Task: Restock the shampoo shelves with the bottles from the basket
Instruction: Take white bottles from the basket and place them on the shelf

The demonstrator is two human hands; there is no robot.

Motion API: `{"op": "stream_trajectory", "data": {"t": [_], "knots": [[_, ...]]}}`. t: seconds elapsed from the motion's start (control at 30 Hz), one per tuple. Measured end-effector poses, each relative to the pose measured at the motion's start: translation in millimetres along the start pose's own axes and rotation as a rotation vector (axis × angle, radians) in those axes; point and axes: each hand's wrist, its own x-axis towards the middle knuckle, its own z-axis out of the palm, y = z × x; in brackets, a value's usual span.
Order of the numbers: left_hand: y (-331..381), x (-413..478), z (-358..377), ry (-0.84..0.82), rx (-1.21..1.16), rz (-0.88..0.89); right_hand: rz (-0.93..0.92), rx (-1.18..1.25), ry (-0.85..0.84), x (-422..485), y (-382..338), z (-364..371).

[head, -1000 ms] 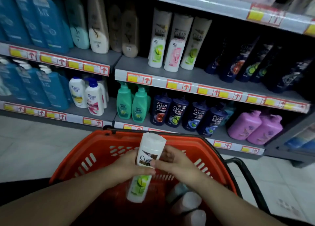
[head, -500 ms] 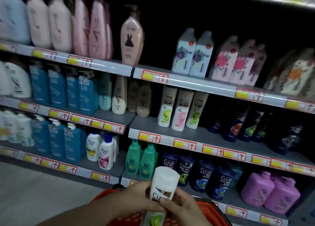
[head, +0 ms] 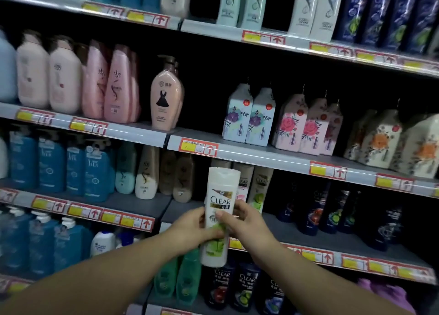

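Observation:
A white CLEAR shampoo bottle [head: 219, 203] with a green lime label stands upright, cap up, held between both hands. My left hand [head: 190, 227] grips its left side and my right hand [head: 242, 222] grips its right side. The bottle is raised in front of the grey middle shelf [head: 308, 231], just before a row of similar white CLEAR bottles [head: 261, 186] standing there. The basket is out of view.
Dark CLEAR bottles [head: 320, 215] stand to the right on the same shelf, beige and brown bottles [head: 166, 174] to the left. Floral bottles [head: 249, 117] fill the shelf above, green bottles [head: 180, 276] and dark bottles the shelf below. Price strips edge every shelf.
Both hands lifted the white bottle out of the orange basket up to the middle shelf. My view tilted upward, so the basket dropped out of sight.

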Motion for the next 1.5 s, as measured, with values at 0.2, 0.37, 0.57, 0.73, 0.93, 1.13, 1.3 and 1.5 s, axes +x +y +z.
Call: {"op": "stream_trajectory", "data": {"t": [0.2,0.37,0.57,0.73,0.93,1.13,1.3,1.5], "knots": [[-18,51,-4,0.052,0.017,-0.057,0.111,-0.009,-0.019,51,28,0],[-31,83,-16,0.125,0.102,-0.038,0.073,0.038,-0.020,85,45,6],[-41,116,-21,0.223,0.126,0.033,-0.004,0.000,0.006,119,59,10],[-57,137,-16,0.245,0.074,0.017,-0.016,-0.012,0.095,140,79,13],[-76,141,-8,0.255,0.159,-0.049,0.030,-0.092,0.223,142,103,13],[-81,142,0,0.279,0.207,-0.119,0.146,-0.161,0.323,130,115,18],[-86,135,2,0.249,0.232,-0.239,0.164,-0.212,0.272,115,104,14],[-69,111,0,0.223,0.315,-0.190,0.185,-0.282,0.263,87,90,3]]}}
